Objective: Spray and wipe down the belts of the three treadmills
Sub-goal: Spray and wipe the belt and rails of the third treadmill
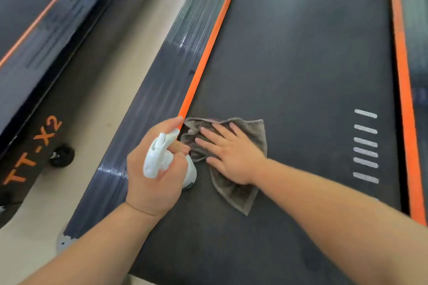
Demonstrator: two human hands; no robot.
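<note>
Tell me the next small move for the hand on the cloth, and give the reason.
Probably slide the right hand, pressed flat on the grey cloth, rightward across the treadmill belt. The cloth lies against the left orange strip, with the belt's width stretching away to the right, and the left hand holds the white spray bottle on the cloth's left, out of that path.

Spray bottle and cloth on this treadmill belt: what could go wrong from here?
1. The left hand holds the spray bottle close beside the right hand, so a squeeze might wet that hand, not the belt.
2. The grey cloth lies bunched under the flat right hand by the orange strip; it may slip out, and the belt's far side by the white dashes could be missed.
</note>
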